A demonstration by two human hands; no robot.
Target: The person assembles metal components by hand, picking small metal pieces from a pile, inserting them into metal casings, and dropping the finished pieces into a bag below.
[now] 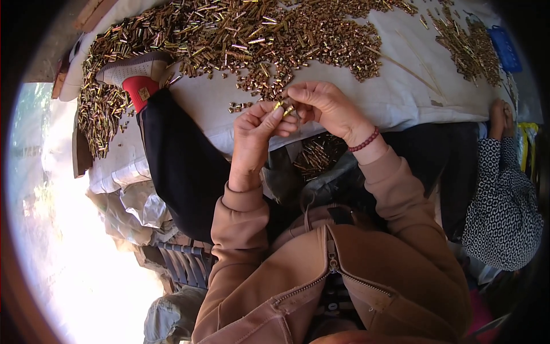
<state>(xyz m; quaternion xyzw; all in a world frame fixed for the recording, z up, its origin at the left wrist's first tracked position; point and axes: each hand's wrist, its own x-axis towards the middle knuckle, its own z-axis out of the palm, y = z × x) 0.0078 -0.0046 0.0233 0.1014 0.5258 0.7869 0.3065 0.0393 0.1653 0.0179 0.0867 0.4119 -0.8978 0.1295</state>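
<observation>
My left hand [258, 129] is closed, its thumb and fingers pinching small brass-coloured metal tubes [288, 109]. Close beside it, my right hand [331, 106] has its thumb and fingertips brought together near the ends of these tubes. Whatever lies between the right fingertips is too small and partly hidden to make out. Just beyond both hands, a large heap of similar small metal pieces [229, 43] spreads over a pale cloth [366, 100]. Between my knees, below the hands, a dark container holds more slender brass-coloured pieces [319, 157].
A foot in a grey and red sock [139, 77] rests on the cloth among the pieces. Another pile [467, 49] lies at the far right, near a blue tray [504, 49] and thin sticks [421, 74]. A person in a patterned sleeve [501, 200] sits at the right.
</observation>
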